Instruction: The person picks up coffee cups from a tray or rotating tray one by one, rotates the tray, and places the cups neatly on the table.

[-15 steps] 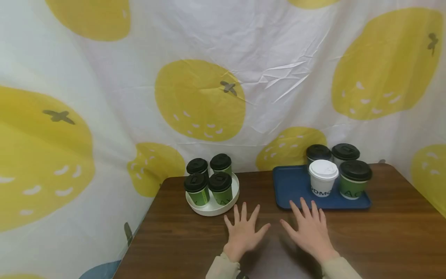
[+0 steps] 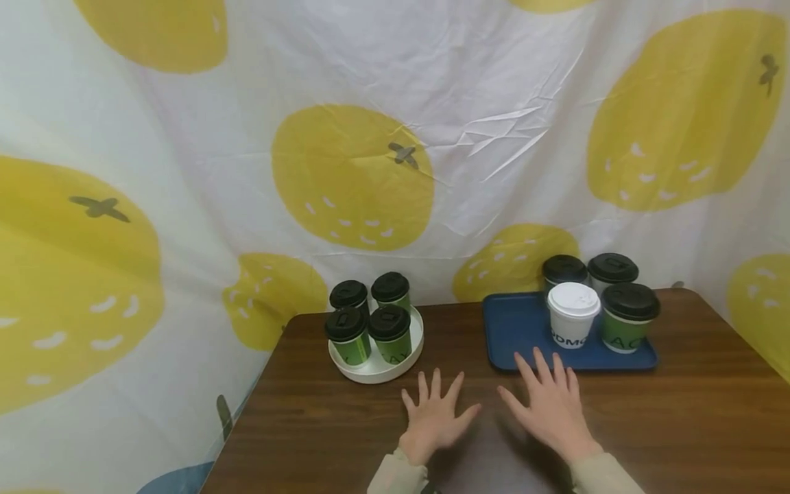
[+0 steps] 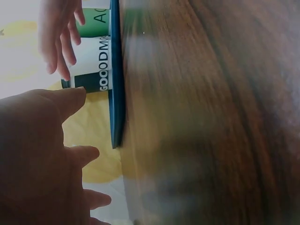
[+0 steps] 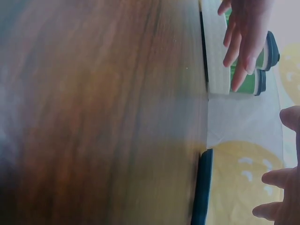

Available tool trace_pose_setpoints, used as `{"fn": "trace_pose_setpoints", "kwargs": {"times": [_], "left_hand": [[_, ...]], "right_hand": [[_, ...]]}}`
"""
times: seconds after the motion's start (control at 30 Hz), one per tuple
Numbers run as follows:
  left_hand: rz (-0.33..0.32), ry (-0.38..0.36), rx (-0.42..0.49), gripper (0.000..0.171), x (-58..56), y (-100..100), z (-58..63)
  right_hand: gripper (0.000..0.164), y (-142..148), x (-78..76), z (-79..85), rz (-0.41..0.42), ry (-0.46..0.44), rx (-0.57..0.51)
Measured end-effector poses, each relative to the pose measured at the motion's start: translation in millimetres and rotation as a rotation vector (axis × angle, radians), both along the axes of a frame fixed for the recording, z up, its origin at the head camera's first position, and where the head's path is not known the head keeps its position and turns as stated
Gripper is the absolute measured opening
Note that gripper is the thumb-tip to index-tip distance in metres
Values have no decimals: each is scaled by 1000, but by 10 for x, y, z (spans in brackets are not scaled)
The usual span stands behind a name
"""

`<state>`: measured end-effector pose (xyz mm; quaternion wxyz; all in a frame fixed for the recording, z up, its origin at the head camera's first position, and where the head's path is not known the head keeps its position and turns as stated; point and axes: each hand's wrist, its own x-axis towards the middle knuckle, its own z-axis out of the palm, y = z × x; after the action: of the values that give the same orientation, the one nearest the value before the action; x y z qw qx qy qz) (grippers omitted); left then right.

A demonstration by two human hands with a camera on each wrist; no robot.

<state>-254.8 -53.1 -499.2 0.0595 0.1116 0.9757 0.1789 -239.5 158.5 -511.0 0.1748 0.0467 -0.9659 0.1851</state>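
Observation:
My left hand (image 2: 433, 420) hovers over the brown table with its fingers spread, holding nothing. It is nearest a round white tray (image 2: 378, 376), which carries several green paper cups (image 2: 395, 348) with black lids. Also spread and holding nothing, my right hand (image 2: 551, 412) is just in front of a blue rectangular tray (image 2: 515, 329). On that tray stand a white cup (image 2: 570, 326) with a white lid, a green cup (image 2: 623, 333) with a black lid, and two more black-lidded cups behind them, partly hidden. Both wrist views show the hands raised off the tabletop.
The dark wooden table (image 2: 321, 425) reaches back to a white cloth (image 2: 481, 171) with large yellow fruit prints, which hangs behind the trays and along the left side. Between the two trays lies a stretch of bare wood.
My left hand has drawn back slightly toward me, away from the white tray. The right hand has barely shifted, and the cups and trays stay in place.

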Motion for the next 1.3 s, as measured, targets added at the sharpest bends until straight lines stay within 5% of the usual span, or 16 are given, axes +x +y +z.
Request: {"fn": "trace_pose_setpoints", "kwargs": {"times": [0.47, 0.77, 1.03, 1.17, 1.3], "left_hand": [[-87, 25, -20, 71, -178, 386, -26], [-141, 81, -37, 72, -405, 704, -214], [-177, 182, -33, 71, -657, 983, -198], [-202, 186, -98, 71, -744, 1123, -215], [-247, 115, -198, 71, -828, 1237, -259]], "right_hand": [[73, 272, -45, -1, -37, 0, -2], [74, 552, -127, 65, -63, 128, -7], [77, 880, -209, 182, -103, 267, -17], [81, 1040, -231, 260, -135, 274, -26], [81, 1211, -281, 338, -157, 269, -47]]}}
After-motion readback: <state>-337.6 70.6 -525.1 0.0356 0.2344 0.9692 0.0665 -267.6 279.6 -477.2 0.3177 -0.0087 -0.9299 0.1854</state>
